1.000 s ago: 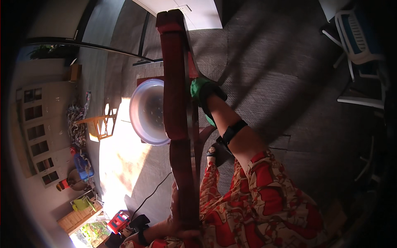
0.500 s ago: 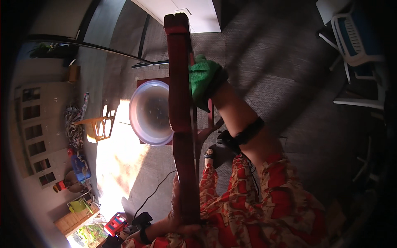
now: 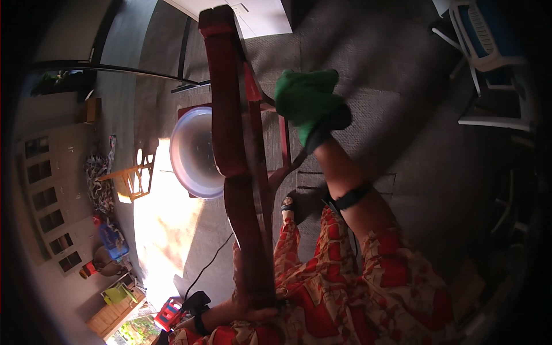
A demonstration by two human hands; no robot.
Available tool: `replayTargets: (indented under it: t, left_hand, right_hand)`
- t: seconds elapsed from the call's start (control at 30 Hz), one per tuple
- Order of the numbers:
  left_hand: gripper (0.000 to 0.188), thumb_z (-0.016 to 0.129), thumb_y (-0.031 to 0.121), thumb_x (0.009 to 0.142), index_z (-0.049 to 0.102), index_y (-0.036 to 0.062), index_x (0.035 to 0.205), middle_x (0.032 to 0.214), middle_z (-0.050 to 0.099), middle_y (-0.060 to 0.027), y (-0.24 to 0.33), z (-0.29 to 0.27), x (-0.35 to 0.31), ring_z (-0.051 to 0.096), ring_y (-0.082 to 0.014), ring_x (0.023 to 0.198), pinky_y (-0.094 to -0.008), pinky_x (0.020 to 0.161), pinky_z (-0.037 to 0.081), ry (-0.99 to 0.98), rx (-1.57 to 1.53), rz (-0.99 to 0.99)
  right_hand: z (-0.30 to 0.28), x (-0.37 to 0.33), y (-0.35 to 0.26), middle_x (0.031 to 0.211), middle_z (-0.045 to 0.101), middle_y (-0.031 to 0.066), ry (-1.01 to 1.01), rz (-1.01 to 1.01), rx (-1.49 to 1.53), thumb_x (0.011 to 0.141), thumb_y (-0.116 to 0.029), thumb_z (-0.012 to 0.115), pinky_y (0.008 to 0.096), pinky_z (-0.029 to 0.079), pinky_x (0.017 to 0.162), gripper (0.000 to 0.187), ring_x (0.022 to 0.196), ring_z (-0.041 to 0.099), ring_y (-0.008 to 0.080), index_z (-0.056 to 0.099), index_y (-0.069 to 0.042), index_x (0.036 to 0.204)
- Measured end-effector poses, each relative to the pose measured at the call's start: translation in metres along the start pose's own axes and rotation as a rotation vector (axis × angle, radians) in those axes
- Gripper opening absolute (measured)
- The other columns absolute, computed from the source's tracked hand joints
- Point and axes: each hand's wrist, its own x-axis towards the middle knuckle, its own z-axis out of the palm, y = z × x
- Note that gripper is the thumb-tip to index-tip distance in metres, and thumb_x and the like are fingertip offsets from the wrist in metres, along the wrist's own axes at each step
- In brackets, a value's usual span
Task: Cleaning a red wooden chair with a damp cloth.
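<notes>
A long dark red wooden furniture frame (image 3: 232, 132) stands upright before me, with thinner bars branching off its right side; its exact kind is unclear. Around its near, lower end my left hand (image 3: 244, 310) is closed, partly hidden by the wood. My right hand is covered by a green cloth (image 3: 310, 100) bunched around it, so the fingers do not show. It is just right of the frame's upper part, apart from it. Behind the frame, to the left, a pale round basin (image 3: 179, 155) holding murky liquid rests on a dark red support, partly hidden.
White and blue chairs (image 3: 489, 40) stand at the far right. A small wooden chair (image 3: 135, 175) is by the sunlit floor patch at left. A dark cable (image 3: 210, 264) runs near my left arm. A red and blue toy-like object (image 3: 168, 313) lies lower left.
My right hand with the green cloth has moved away from the frame, to the right. The frame's upper end now leans further left. My left hand stays at its lower end.
</notes>
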Motion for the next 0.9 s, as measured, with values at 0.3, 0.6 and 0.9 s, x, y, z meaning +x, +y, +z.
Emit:
replayTargets:
  t: [0.3, 0.6, 0.9]
  left_hand:
    - [0.106, 0.066, 0.021, 0.081, -0.022, 0.0086, 0.138, 0.146, -0.01, -0.0214, 0.004, -0.005, -0.022, -0.002, -0.0248, 0.137, -0.0397, 0.109, 0.012, -0.087, -0.119, -0.208]
    - [0.099, 0.065, 0.022, 0.082, -0.015, 0.0074, 0.138, 0.144, -0.002, -0.0208, 0.006, -0.007, -0.033, 0.005, -0.0249, 0.134, -0.0392, 0.107, 0.016, -0.112, -0.134, -0.227]
    - [0.092, 0.063, 0.022, 0.083, -0.008, 0.0063, 0.138, 0.141, 0.007, -0.0202, 0.011, -0.01, -0.035, 0.012, -0.025, 0.132, -0.0387, 0.106, 0.019, -0.145, -0.126, -0.218]
  right_hand:
    - [-0.056, -0.018, -0.062, 0.101, 0.059, 0.0116, -0.048, -0.321, 1.346, 0.087, -0.015, 0.046, 0.0398, 0.049, 0.056, 0.019, 0.069, 0.061, 0.0219, 0.06, -0.007, 0.096]
    - [-0.07, -0.099, -0.035, 0.089, 0.057, 0.0105, -0.016, -0.577, 1.328, 0.084, -0.013, 0.048, 0.0366, 0.044, 0.05, 0.013, 0.063, 0.057, 0.0206, 0.059, -0.007, 0.088]
    - [-0.088, -0.156, 0.004, 0.077, 0.055, 0.0095, -0.008, -0.861, 1.339, 0.081, -0.011, 0.05, 0.0335, 0.04, 0.044, 0.008, 0.056, 0.054, 0.0194, 0.057, -0.007, 0.08]
